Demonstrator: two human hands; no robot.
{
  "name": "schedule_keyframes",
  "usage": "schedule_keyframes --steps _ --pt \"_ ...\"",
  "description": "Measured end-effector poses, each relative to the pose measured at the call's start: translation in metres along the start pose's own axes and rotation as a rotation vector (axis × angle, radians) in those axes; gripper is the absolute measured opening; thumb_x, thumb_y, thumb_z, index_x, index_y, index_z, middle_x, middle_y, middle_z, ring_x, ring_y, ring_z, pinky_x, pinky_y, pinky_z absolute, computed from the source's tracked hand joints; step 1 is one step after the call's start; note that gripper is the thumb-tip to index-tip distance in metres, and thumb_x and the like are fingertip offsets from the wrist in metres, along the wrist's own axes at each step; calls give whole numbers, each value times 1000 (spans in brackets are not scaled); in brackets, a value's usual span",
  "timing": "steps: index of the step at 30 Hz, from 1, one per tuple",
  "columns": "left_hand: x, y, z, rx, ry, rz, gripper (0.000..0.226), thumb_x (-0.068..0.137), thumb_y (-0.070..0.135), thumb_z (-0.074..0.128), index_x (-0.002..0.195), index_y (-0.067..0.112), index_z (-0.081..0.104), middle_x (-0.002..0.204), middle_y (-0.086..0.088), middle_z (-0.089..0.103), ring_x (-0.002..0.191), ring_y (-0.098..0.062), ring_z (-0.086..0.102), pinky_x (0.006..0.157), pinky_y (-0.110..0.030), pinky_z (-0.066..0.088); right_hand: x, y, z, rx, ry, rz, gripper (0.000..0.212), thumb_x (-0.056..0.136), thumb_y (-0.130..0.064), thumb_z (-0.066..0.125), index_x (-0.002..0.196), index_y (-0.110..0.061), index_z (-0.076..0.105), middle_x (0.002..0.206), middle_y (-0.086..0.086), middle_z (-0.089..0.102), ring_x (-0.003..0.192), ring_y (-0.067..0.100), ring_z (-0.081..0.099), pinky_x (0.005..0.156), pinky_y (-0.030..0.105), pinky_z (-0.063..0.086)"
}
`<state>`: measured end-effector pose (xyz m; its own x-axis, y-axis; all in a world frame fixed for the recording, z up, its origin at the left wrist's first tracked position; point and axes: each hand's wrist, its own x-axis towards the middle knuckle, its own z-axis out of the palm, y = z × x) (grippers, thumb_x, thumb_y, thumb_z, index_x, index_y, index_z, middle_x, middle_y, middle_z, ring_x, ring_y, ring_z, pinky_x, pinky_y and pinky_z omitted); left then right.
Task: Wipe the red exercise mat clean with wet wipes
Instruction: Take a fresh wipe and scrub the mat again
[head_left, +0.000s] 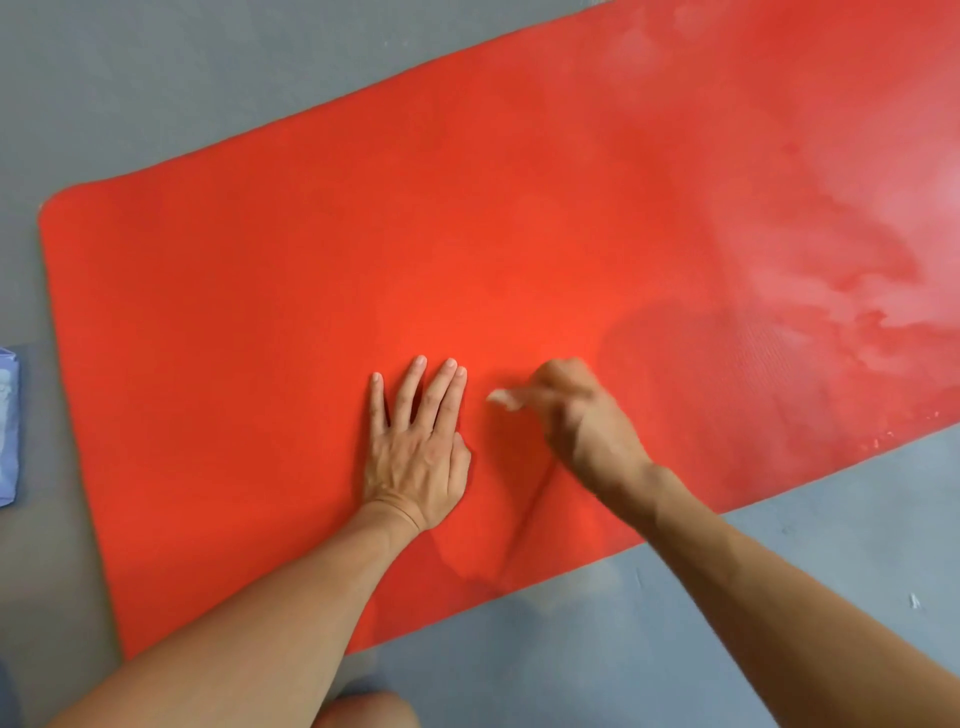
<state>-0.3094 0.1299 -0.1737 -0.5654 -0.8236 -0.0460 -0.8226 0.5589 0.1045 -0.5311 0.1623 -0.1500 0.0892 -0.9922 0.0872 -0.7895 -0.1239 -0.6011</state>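
Head view: the red mat (311, 260) lies flat on a grey floor (779, 597), running aslant from its rounded near-left end up toward the top right corner. Its right part looks pale and streaky with a wet sheen; the left part is a plain, even red.

The left hand (415, 441) lies palm down on the mat, near its nearer long edge, fingers straight and slightly spread, holding nothing. Just to its right, apart from it, the right hand (576, 410) is over the mat with its fingers curled and blurred. A small whitish wipe (503, 398) sticks out of it on the left side, toward the left hand; the hand grips it, and most of the wipe is hidden under the fingers. Whether the wipe touches the mat cannot be told through the blur.

At the far left edge, on the floor beside the mat's end, lies a bluish pack (8, 426), only partly in view. A knee (366, 712) shows at the bottom edge.
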Motion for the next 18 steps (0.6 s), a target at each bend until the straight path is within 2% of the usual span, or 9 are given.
schedule_keyframes --steps 2,4,7,10,11,13,15,16,18 --pt "1 0 0 4 -5 -6 73 90 30 43 161 14 38 168 1 35 158 -31 24 122 -69 17 5 13 -6 -24 260 308 19 98 -11 65 105 -21 79 87 2 55 83 28 53 72 39 48" --pt "0 0 0 12 -18 -9 73 90 30 44 161 15 38 168 1 35 158 -31 24 122 -69 17 5 -6 11 -40 387 514 23 92 2 65 105 -14 76 88 4 53 85 28 49 72 44 46" --pt "0 -1 0 8 -24 -6 71 91 32 43 161 16 39 168 1 35 158 -31 23 122 -69 17 -10 -59 46 -54 290 340 32 96 1 55 125 -5 66 93 7 53 85 25 44 77 39 42" --pt "0 -1 0 10 -19 -5 71 92 32 42 160 15 39 168 0 35 158 -31 24 122 -69 17 -37 -60 42 -141 156 74 25 104 -11 47 122 -3 63 91 8 55 83 24 43 77 38 45" --pt "0 0 0 14 -18 -6 72 90 31 43 160 15 39 168 0 35 158 -31 24 122 -69 17 -41 -44 32 -148 171 101 19 105 -12 49 115 -4 63 90 8 54 84 25 43 77 40 44" --pt "0 1 -1 20 -10 -11 73 90 31 44 161 15 39 167 0 35 158 -30 24 122 -69 16 -40 -10 8 -136 310 371 7 103 -10 56 100 -7 61 92 11 51 87 31 46 79 44 42" --pt "0 1 0 23 0 -16 73 90 31 44 161 16 38 168 1 35 158 -30 23 123 -68 16 -32 16 -10 -106 496 659 15 104 -11 56 91 -7 58 92 14 52 88 36 50 79 43 38" --pt "0 1 0 20 -1 -18 73 90 31 44 161 16 38 167 1 36 158 -30 23 123 -68 16 -27 18 -10 -108 568 740 14 104 -10 56 91 -6 59 92 16 53 87 37 50 78 43 36" --pt "0 1 0 15 -4 -20 73 90 31 44 161 15 39 167 1 36 158 -30 23 123 -68 16 -20 0 6 -131 559 722 15 97 2 56 107 -4 66 94 15 53 87 35 50 78 41 35"
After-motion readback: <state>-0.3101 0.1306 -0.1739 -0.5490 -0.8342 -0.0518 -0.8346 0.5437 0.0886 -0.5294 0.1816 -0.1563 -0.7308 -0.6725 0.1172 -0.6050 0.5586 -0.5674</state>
